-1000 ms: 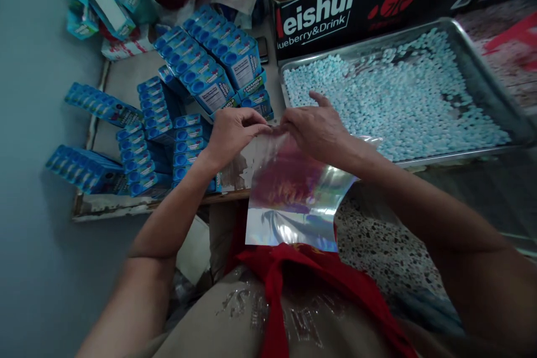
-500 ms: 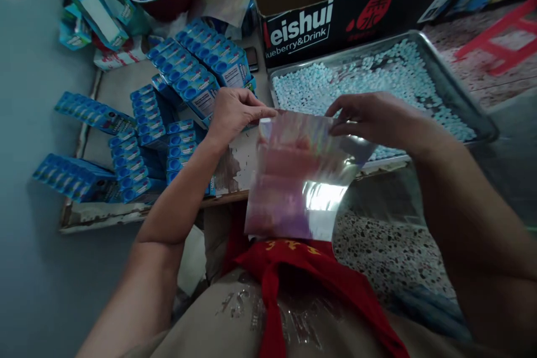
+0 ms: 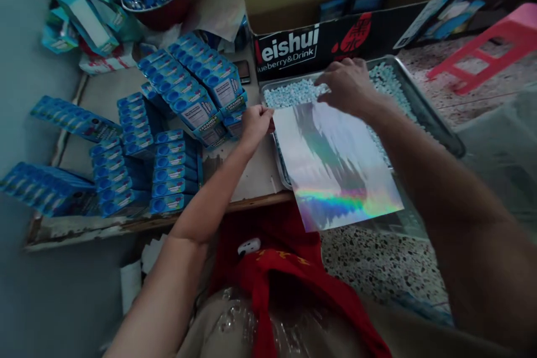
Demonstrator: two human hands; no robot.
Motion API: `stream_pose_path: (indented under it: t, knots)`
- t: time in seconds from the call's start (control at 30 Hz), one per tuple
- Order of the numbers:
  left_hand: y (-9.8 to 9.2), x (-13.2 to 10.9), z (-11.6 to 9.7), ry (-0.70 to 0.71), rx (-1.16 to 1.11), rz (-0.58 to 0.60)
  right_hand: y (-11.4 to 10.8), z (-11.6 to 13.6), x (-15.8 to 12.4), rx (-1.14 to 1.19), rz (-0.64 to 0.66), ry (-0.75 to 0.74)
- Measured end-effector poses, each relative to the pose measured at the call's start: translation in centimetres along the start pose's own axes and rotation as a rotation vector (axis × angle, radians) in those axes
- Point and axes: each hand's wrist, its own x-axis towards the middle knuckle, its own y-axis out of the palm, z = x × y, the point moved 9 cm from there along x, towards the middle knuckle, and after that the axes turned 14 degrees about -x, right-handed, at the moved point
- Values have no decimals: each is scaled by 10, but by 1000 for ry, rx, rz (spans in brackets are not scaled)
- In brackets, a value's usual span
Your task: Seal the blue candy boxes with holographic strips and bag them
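Observation:
A shiny, rainbow-tinted holographic sheet (image 3: pixel 335 173) hangs slanting over the front of a metal tray (image 3: pixel 447 137). My left hand (image 3: pixel 257 125) pinches its upper left corner between thumb and fingers. Small pale-blue pellets (image 3: pixel 293 92) fill much of the tray. My right hand (image 3: pixel 350 85) is above the pellets, at the sheet's far edge, with fingers bent and thumb apart. Nothing shows between those fingers; whether they touch the sheet or the pellets is unclear. My right forearm hides the sheet's upper right corner.
Rows of blue printed boxes (image 3: pixel 174 170) stand on the worn table (image 3: pixel 251 184) at left. A black-printed carton (image 3: pixel 302 47) stands behind the tray. At the back left is a red bowl (image 3: pixel 157 14) of shiny blue pieces. A red plastic stool (image 3: pixel 486 56) stands at right.
The sheet has shifted right, from the table's front edge to over the tray, and tilted. My left hand moved right with it; my right hand moved from its edge farther out above the pellets.

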Motion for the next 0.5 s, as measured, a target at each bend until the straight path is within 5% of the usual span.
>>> stream_pose_path:
  t: [0.07,0.23,0.5]
  knots:
    - [-2,2,6,-30,6,-5,5,32,-12,20,-165,-14]
    - [-8,-2,6,-102,-71,31,28,104,-33,-4,-239,-55]
    - [-11,-6,8,-80,-124,-13,39,132,-48,-36,-250,-114]
